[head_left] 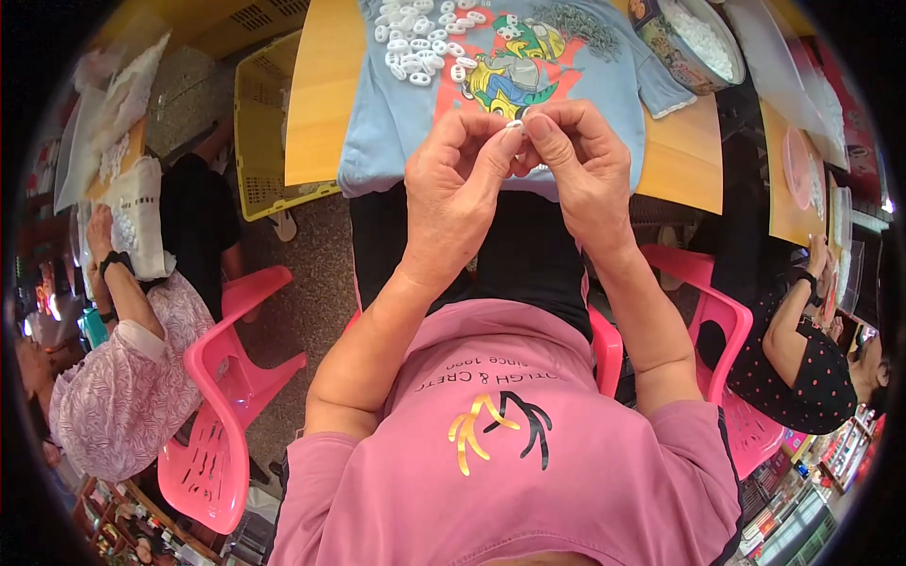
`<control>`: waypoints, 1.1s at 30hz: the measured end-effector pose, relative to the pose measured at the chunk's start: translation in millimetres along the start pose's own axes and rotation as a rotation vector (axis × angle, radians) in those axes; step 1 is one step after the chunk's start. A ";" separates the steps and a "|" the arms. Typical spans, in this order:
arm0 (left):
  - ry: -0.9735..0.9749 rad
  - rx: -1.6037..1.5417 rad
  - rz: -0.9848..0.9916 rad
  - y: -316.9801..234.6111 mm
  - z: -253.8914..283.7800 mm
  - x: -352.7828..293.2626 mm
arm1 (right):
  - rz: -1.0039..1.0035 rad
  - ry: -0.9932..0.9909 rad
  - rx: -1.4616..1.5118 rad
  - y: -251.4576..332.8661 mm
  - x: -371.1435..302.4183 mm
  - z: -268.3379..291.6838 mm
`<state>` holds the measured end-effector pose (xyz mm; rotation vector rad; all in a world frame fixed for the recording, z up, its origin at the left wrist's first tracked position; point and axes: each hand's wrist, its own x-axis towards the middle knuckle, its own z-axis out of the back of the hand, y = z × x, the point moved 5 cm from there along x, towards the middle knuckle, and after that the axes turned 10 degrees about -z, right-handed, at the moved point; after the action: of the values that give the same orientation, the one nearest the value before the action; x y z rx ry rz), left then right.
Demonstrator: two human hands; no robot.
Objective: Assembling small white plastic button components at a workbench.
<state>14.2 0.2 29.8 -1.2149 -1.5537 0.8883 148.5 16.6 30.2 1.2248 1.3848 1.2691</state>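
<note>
I have the wearer's pink shirt (595,443) filling the lower half of my view, both forearms reaching up past it. Ahead of it stands a wooden table (321,104), covered in the middle by a light blue cloth (396,137) with a colourful cartoon print. To my left sit a pink chair (217,410) and a person in a patterned top (142,387); to my right, a second person in a dark dotted top (793,377). A yellow crate (250,179) stands just beside the table's left edge. At the far right corner I see a tub (661,52) filled with white bits.

The left hand (453,189) and right hand (590,179) meet above the near part of the cloth. At the cloth's far left lies a pile of white ovals (415,42), their long axes turned every way, many showing two dark holes; a heap of thin grey parts (585,28) lies to its right.

Smallest is the white piece (514,124) at the fingertips. The left thumb and forefinger pinch it; its long axis runs roughly left to right, right end slightly farther from the wearer. The right thumb and forefinger curl in close at that right end, and I cannot tell whether they grip it too.
</note>
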 end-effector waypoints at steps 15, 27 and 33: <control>0.021 -0.089 0.123 27.0 13.2 17.0 | -0.211 0.100 -0.062 -4.3 18.4 5.5; 0.058 -0.209 0.258 19.6 15.1 16.0 | 0.425 0.226 -0.772 36.1 27.6 4.7; 0.100 -0.173 0.246 12.9 12.3 12.6 | 0.479 0.278 -0.820 48.2 23.6 -3.1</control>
<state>5.3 15.8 17.2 -1.5765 -1.4443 0.8479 147.2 39.3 78.9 0.8202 0.5961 2.1229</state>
